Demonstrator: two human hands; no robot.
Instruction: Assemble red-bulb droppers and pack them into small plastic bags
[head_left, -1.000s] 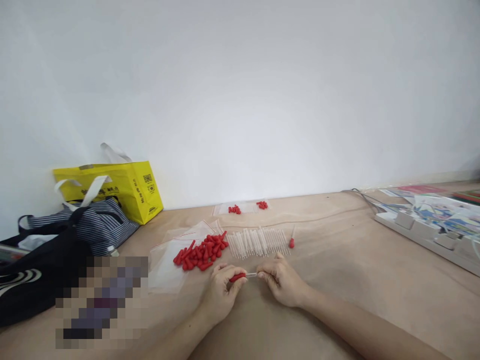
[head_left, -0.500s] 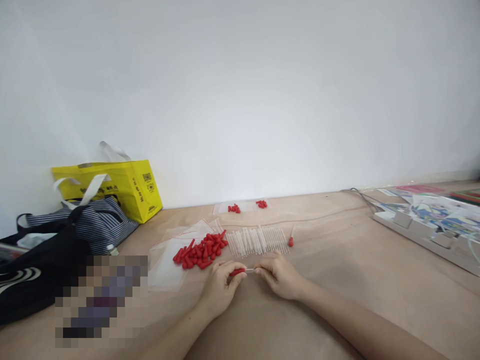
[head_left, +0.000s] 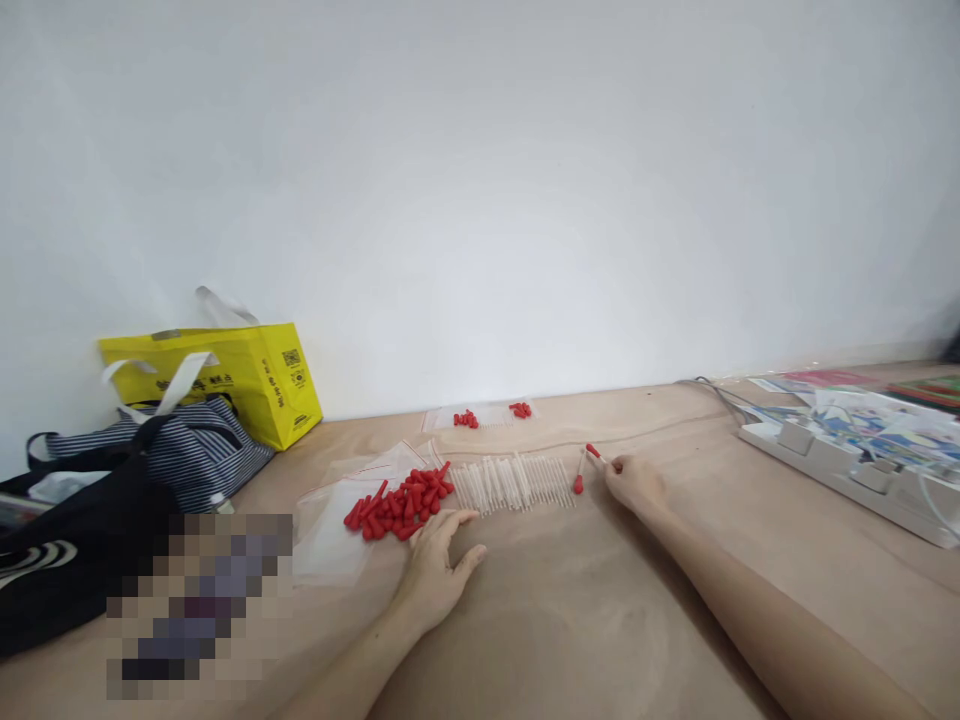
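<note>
- Right hand: grip closed; we record the fingertips pinching the tube end of a red-bulbed dropper, its bulb directed away from us. Whether that bulb touches the counter, we cannot tell.
- Just left of it: a second dropper lies on the counter, bulb toward us.
- Left hand: grip open, thumb apart from the fingers, just beside the pile of red bulbs.
- We note clear tubes side by side, right of the pile; flat plastic bags at its left.
- Near the wall: another plastic bag bearing two red clusters.
- Far left: yellow bag, striped bag, black bag.
- Far right: white power strip.
</note>
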